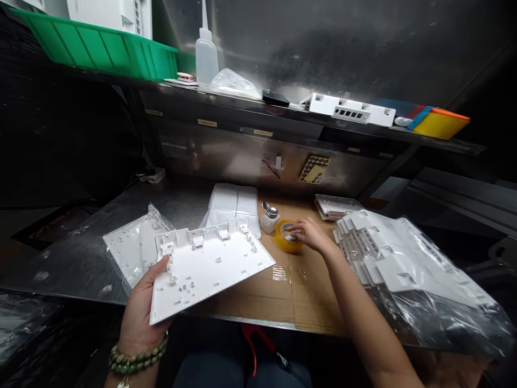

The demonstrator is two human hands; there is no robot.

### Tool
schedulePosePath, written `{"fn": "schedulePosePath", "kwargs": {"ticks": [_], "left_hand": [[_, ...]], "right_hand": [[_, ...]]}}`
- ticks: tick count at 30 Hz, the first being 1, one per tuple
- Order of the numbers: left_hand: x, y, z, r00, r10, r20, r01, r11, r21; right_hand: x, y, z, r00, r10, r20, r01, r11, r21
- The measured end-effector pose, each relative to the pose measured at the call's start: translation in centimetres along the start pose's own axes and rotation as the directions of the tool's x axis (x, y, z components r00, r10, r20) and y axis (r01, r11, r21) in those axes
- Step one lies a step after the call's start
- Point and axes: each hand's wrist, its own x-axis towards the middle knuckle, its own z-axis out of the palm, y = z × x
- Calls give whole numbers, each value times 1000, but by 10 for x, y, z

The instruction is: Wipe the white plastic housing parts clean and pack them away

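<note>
My left hand [141,307] grips a white plastic housing panel [214,267] by its left edge, thumb on top. The panel is tilted, its inner side with clips and posts facing up. Over a roll of yellowish packing tape [289,247] is my right hand [309,234], its fingers stretched out and apart. Their tips dip toward the roll's core, and whatever they touch inside is partly hidden. Just behind the roll stands a small bottle [270,220] with its metal lid flipped up. A bagged white panel [139,242] lies behind the held one.
Stacked white housings [388,258] in clear plastic fill the right side. White sheets or bags [234,202] lie behind the panel, on the cardboard's [319,307] left. Overhead, a shelf [242,102] carries a green basket [100,51], a squeeze bottle [207,59] and a white housing [351,110]. Red-handled pliers [258,337] rest near my lap.
</note>
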Motion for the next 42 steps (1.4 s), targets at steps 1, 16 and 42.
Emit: {"fn": "schedulePosePath", "kwargs": {"ticks": [1,16,42], "left_hand": [[0,-1,1,999,10,42,-9,1000,-27],[-15,-26,52,951,-74,300,124,981,-149],[-23,-49,51,934,182,308,-166,983,-79]], "right_hand": [[10,9,5,1000,16,4,-16,1000,-25],[-61,-147,46,945,-321,-58,324,899,296],[-104,-200,98,911,-255,-325,366,864,347]]}}
